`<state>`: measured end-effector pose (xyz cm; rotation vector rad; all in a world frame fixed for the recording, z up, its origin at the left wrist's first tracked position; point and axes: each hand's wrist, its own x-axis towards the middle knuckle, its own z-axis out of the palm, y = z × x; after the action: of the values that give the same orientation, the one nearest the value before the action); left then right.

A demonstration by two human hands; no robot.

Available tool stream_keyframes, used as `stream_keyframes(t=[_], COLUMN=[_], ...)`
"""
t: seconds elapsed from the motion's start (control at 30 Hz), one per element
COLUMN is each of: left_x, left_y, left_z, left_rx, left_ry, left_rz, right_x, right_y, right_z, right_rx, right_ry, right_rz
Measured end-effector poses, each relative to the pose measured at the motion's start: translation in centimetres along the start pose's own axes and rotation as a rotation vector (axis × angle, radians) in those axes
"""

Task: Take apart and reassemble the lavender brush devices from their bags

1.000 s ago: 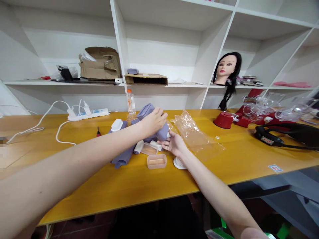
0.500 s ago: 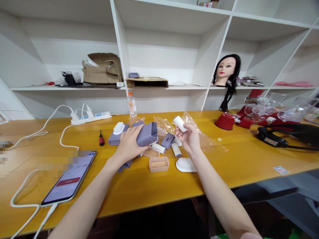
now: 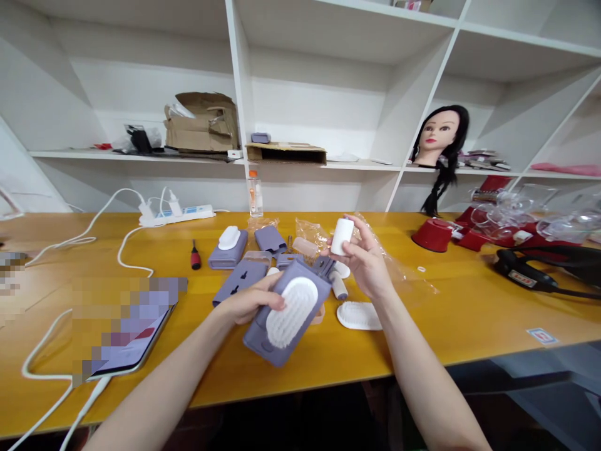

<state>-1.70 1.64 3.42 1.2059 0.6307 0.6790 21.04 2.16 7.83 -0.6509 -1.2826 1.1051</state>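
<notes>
My left hand [image 3: 256, 300] is closed around a purple-grey box-shaped case [image 3: 282, 354], thumb over the white oval bristle brush [image 3: 293, 313] set in its face. The case is tilted above the table's front part. Between the thumb and fingers of my right hand [image 3: 369, 263] stands a small white cylinder [image 3: 342, 237], held upright. Beneath and behind the hands lie purple parts, among them a flat panel with dark slots [image 3: 241, 279] and a small open box [image 3: 270, 239]. A white oval brush piece [image 3: 359, 316] rests by my right wrist, bristles up. Another white-and-purple cylinder [image 3: 339, 288] lies partly hidden.
At the left are a phone [image 3: 159, 332] with a cable, a red-black screwdriver [image 3: 195, 255] and a power strip [image 3: 178, 215]. A clear bottle [image 3: 255, 195] stands behind. Red bases with clear parts [image 3: 434, 235] and a black visor-like item [image 3: 521, 269] occupy the right.
My left hand has turned the case, bringing its brush face into view, and lowered it toward me. My right hand has tipped the white cylinder upright. The camera view has shifted slightly.
</notes>
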Motion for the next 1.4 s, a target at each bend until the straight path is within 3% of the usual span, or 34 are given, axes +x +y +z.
stream_keyframes(t=[0.13, 0.27, 0.4, 0.67, 1.0, 1.4], left_x=[0.2, 0.1, 0.1, 0.0, 0.1, -0.5], left_y=[-0.7, -1.1, -1.1, -0.8, -1.0, -0.6], left_z=[-0.1, -0.5, -0.4, 0.0, -0.5, -1.3], left_rx=[-0.011, -0.094, -0.122, -0.184, -0.194, 0.019], left_ry=[-0.105, -0.088, -0.04, -0.078, -0.033, -0.065], left_rz=[-0.108, -0.125, -0.108, -0.111, -0.08, 0.032], right_x=[-0.6, -1.5, -1.9, -1.9, -2.2, -2.4], right_y=[0.4, 0.7, 0.7, 0.6, 1.4, 1.0], right_z=[0.2, 1.0, 1.4, 1.2, 1.5, 1.3], right_rx=[-0.129, -0.188, -0.198, -0.176, -0.153, -0.284], right_ry=[-0.063, -0.209, -0.26, -0.395, -0.396, -0.506], right_rz=[0.01, 0.049, 0.033, 0.031, 0.032, 0.011])
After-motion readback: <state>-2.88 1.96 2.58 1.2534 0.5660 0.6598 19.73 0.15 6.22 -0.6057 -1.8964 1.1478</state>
